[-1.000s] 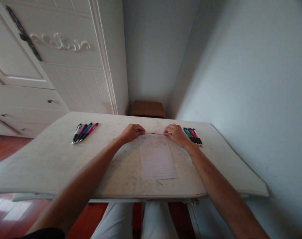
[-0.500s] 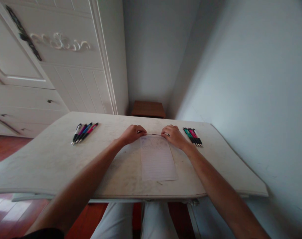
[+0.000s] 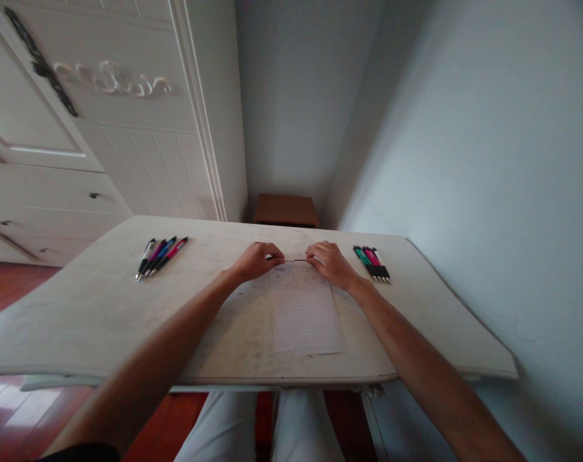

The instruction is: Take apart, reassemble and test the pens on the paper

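Slim dark rod [image 3: 300,260], thin and straight like a pen refill, spans the gap between two bare hands, just beyond the far edge of a sheet of paper. Largest around it is the tall white panelled cabinet [image 3: 151,167] with moulded trim, standing on the left. Next comes the broad bench [image 3: 103,314] with a scuffed off-white top, and beyond its far edge a low brown wooden stand [image 3: 286,208]. On the bench, in front of the person, lies the rectangular ruled white paper [image 3: 306,321], its top area bearing faint marks too small to read. Left hand [image 3: 258,262] and right hand [image 3: 330,263] face each other near its upper corners; each grip is closed in a fingertip pinch at one end of the rod. To the left lie four pens [image 3: 162,255] in white, purple, blue and red; to the right, near the right hand, a tight row of pens [image 3: 372,261] in green, pinkish red and white. Smallest, a dark piece [image 3: 270,257] shows at the left fingers, its exact shape unclear. The step in hand looks like fine two-handed work on pen parts, and the next move calls for light, level pinches kept in line so the rod does not bend
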`<action>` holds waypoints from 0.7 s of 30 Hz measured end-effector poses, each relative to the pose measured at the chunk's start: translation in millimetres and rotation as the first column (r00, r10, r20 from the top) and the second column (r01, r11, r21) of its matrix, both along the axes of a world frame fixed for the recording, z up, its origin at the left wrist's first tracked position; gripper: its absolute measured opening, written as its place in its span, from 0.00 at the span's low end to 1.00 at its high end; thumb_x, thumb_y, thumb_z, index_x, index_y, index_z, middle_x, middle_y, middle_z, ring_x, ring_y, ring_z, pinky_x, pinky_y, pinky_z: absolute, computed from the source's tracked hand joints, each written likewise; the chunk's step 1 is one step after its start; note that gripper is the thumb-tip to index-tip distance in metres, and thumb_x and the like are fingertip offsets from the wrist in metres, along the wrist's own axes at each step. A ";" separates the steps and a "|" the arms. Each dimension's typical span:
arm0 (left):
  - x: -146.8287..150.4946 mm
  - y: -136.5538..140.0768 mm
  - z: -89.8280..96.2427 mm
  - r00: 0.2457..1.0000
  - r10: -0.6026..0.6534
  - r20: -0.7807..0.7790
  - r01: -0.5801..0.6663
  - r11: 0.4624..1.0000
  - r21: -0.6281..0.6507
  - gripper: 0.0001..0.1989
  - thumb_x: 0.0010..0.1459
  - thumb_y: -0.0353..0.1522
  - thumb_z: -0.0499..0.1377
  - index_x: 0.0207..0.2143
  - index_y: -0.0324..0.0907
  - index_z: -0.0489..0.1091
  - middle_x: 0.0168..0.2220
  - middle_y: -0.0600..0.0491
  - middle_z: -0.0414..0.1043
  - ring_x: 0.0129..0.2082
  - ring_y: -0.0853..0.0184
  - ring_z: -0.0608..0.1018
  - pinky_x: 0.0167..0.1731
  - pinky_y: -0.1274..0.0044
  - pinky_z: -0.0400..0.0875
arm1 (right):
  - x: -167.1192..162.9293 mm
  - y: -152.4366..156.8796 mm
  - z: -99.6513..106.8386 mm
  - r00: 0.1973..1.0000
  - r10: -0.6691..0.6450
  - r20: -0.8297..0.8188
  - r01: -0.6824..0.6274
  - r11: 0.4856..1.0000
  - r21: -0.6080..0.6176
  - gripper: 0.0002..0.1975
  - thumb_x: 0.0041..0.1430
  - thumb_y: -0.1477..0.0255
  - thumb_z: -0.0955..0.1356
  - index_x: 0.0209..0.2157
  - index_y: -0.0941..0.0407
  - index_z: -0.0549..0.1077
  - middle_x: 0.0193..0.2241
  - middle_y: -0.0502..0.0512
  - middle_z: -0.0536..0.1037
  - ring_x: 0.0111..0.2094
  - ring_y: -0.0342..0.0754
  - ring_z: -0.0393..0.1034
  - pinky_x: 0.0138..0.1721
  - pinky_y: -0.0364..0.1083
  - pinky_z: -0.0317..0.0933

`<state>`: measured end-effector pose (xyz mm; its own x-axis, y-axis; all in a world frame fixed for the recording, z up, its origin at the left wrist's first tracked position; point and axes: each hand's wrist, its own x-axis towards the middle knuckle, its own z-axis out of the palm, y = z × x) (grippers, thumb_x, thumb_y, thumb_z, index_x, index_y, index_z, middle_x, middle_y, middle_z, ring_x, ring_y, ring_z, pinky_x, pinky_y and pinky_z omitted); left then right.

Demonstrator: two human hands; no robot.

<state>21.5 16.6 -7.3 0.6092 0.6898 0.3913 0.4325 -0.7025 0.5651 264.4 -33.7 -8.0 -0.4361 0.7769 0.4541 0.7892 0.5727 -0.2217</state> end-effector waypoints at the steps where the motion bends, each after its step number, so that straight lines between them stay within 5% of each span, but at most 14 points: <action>1: -0.1 0.3 -0.3 1.000 0.000 0.010 0.000 1.000 -0.006 0.07 0.56 0.34 0.60 0.32 0.41 0.78 0.34 0.52 0.80 0.35 0.65 0.79 0.39 0.76 0.71 | 0.1 0.4 -0.8 1.000 0.000 -0.004 0.000 1.000 0.002 0.07 0.65 0.71 0.64 0.36 0.56 0.73 0.39 0.57 0.78 0.43 0.52 0.68 0.45 0.50 0.54; 15: 0.0 2.9 0.3 0.995 0.038 0.089 -0.030 0.996 -0.089 0.07 0.55 0.34 0.62 0.32 0.41 0.78 0.33 0.52 0.80 0.33 0.66 0.79 0.37 0.77 0.72 | 2.8 0.2 1.4 0.997 -0.001 -0.079 0.007 0.996 0.084 0.12 0.66 0.65 0.62 0.38 0.55 0.75 0.40 0.57 0.79 0.45 0.52 0.69 0.47 0.51 0.56; 21: -1.1 3.8 1.2 0.994 0.047 0.101 -0.039 0.996 -0.074 0.06 0.55 0.34 0.62 0.32 0.41 0.78 0.33 0.52 0.80 0.33 0.67 0.79 0.36 0.77 0.72 | 28.8 6.3 10.7 0.965 -0.156 -0.212 0.187 0.973 0.137 0.16 0.67 0.65 0.59 0.38 0.56 0.76 0.41 0.59 0.78 0.46 0.52 0.69 0.50 0.51 0.58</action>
